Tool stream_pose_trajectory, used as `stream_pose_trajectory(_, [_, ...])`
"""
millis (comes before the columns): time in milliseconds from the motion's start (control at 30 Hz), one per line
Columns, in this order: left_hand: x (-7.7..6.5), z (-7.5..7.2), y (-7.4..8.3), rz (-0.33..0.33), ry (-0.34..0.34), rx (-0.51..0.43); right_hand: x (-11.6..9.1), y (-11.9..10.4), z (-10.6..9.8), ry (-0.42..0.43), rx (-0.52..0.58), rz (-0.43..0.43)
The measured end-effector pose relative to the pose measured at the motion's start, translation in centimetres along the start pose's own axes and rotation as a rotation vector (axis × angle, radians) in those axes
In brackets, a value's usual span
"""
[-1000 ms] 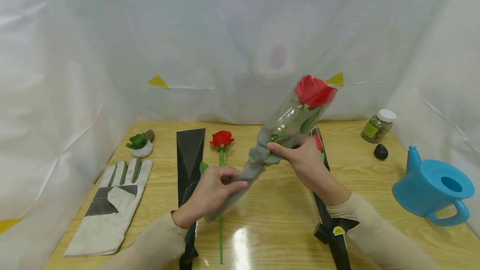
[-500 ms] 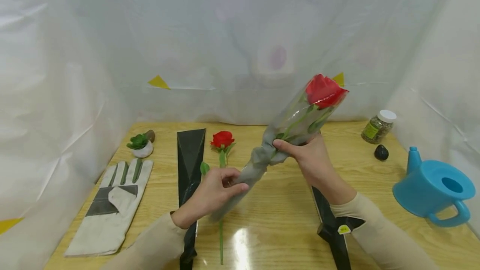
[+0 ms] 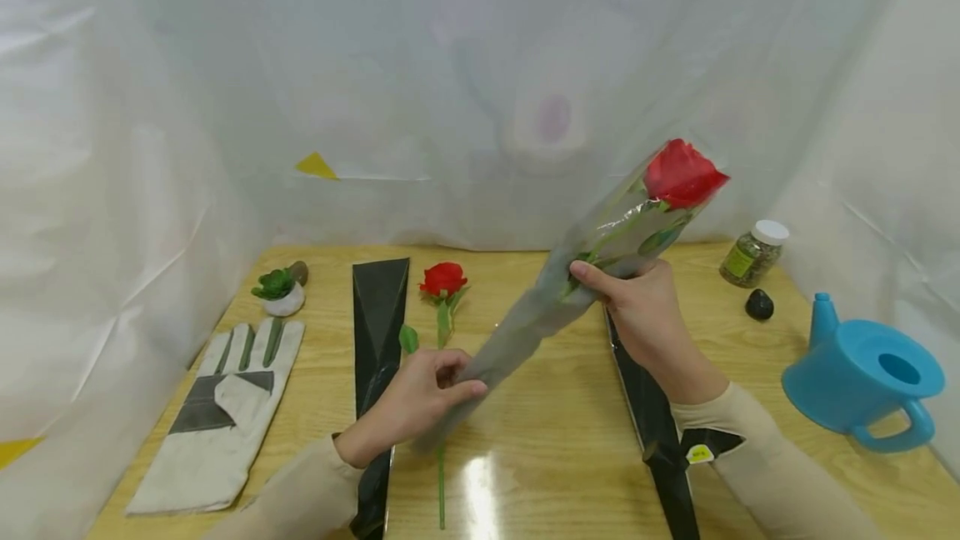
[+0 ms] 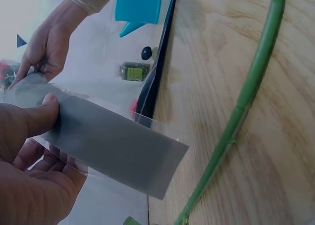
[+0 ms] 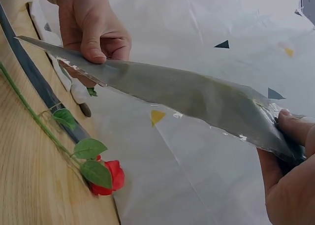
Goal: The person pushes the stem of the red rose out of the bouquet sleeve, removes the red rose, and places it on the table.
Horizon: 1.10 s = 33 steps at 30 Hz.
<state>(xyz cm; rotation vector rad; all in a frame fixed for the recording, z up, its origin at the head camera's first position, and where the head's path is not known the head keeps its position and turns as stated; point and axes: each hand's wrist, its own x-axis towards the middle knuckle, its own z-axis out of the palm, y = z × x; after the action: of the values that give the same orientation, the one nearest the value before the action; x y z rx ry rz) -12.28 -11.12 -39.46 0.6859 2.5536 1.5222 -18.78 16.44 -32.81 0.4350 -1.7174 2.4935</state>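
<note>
A red rose [image 3: 684,175] stands inside a long flower sleeve [image 3: 525,325], clear at the top and grey below, held slantwise above the table. My left hand [image 3: 420,394] pinches the sleeve's lower part between thumb and fingers; in the left wrist view its flat grey end [image 4: 123,141] sticks out past the thumb. Higher up, just below the bloom, my right hand [image 3: 645,315] grips the sleeve with the thumb on top. Under the left hand a second red rose [image 3: 443,278] lies on the table, its green stem [image 4: 246,97] bare in the left wrist view.
Black flower sleeves [image 3: 378,307] lie left and right, the right one [image 3: 652,423] partly under my right forearm. At left are a work glove [image 3: 225,415] and a small potted succulent [image 3: 280,290]. A blue watering can [image 3: 862,373], jar [image 3: 755,252] and black stone [image 3: 760,304] stand right.
My right hand has moved up and to the right with the rose's upper end. The grey sleeve, bunched up before, is now stretched nearly straight; my left hand has shifted slightly down.
</note>
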Motion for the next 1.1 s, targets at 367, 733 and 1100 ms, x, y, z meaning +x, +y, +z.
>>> stream_pose_trajectory(367, [-0.2, -0.1, 0.1, 0.055, 0.022, 0.021, 0.0, -0.4, 0.2, 0.047, -0.012, 0.026])
stream_pose_trajectory(733, [-0.2, 0.3, 0.3, 0.061, 0.066, 0.052, -0.9, 1.3, 1.6, 0.007, -0.154, -0.046])
stream_pose_trajectory(1100, [0.3, 0.3, 0.8, 0.031, 0.078, 0.013, -2.0, 3.5, 1.9, -0.073, -0.215, 0.054])
